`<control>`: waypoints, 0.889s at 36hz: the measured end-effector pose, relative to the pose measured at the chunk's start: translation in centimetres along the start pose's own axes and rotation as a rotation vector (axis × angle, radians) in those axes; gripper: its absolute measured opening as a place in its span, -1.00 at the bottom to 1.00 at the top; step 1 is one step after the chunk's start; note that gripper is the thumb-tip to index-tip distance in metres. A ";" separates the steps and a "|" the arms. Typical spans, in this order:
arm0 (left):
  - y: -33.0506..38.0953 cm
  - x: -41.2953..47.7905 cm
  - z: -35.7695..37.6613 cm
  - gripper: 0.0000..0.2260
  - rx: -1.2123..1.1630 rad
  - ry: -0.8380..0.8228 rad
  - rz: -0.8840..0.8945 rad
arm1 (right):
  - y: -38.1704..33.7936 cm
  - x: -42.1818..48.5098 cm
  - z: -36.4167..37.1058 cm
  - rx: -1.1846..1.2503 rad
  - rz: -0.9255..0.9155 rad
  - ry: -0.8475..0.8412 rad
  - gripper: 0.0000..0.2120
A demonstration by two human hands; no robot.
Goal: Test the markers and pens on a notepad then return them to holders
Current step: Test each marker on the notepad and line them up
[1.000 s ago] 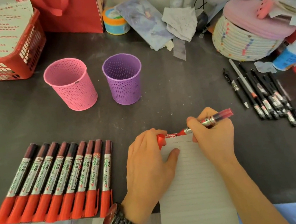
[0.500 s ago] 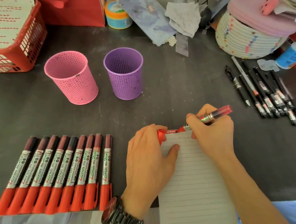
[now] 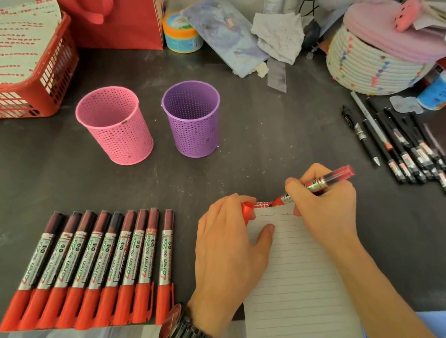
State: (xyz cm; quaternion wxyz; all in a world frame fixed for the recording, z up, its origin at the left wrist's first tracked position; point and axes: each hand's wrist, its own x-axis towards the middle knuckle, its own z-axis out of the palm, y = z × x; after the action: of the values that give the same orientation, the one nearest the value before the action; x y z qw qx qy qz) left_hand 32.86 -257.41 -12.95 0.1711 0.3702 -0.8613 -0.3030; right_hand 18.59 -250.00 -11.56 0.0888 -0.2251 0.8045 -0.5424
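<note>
Hands meet at the top edge of the notepad (image 3: pixel 294 287), which lies at the near edge of the table (image 3: pixel 256 150) and hangs over it toward the person. The right hand (image 3: pixel 326 206) grips a marker (image 3: pixel 328 179), fingers curled round its barrel. The marker's clear red tail points up and to the right. Its red tip touches the paper at the right end of a short band of red marks (image 3: pixel 262 205) along that top edge. The left hand (image 3: pixel 225 242) pinches the red cap (image 3: pixel 247 211) in its curled fingers just left of the marks, with its thumb lying flat on the page. A dark watch (image 3: pixel 187 335) sits on that wrist.

Left of the notepad a row of markers (image 3: pixel 93 268) lies side by side, touching — red caps toward the person, dark ends toward the holders. Farther back stand the pink holder (image 3: pixel 117 128) and the purple holder (image 3: pixel 194 121), both upright, near each other but apart.

Right of the hands, well apart from the notepad, a bunch of dark pens (image 3: pixel 406 150) lies roughly parallel on the table.

At the far left a red basket (image 3: pixel 9 103) holds papers (image 3: pixel 13 46) streaked with red lines, and a red bag (image 3: pixel 122 14) stands just beside it. A round tub (image 3: pixel 181 32) sits next to the bag. At the far right is a woven basket (image 3: pixel 367 70) under a pink lid (image 3: pixel 391 33), with a white and blue bottle (image 3: pixel 444 88) lying near the far ends of the pens.
</note>
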 end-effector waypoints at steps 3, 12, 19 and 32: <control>0.0 0.0 0.0 -0.61 -0.001 0.011 0.006 | 0.0 0.0 -0.1 0.008 0.010 0.000 -0.79; 0.1 0.0 -0.2 -0.61 -0.011 -0.021 -0.009 | 0.1 0.1 -0.1 -0.008 0.008 -0.004 -0.78; 0.1 0.0 -0.2 -0.61 -0.013 -0.025 -0.011 | 0.1 0.0 -0.1 -0.007 0.010 0.011 -0.74; -0.4 0.0 0.3 -0.63 0.002 0.011 0.021 | -0.2 0.4 -1.2 0.254 0.094 0.071 -0.75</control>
State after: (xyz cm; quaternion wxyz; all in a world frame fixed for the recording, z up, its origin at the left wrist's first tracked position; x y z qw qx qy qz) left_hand 32.94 -257.53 -13.44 0.1788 0.3631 -0.8643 -0.2985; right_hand 17.85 -249.27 -10.88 0.1133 -0.1549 0.7416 -0.6429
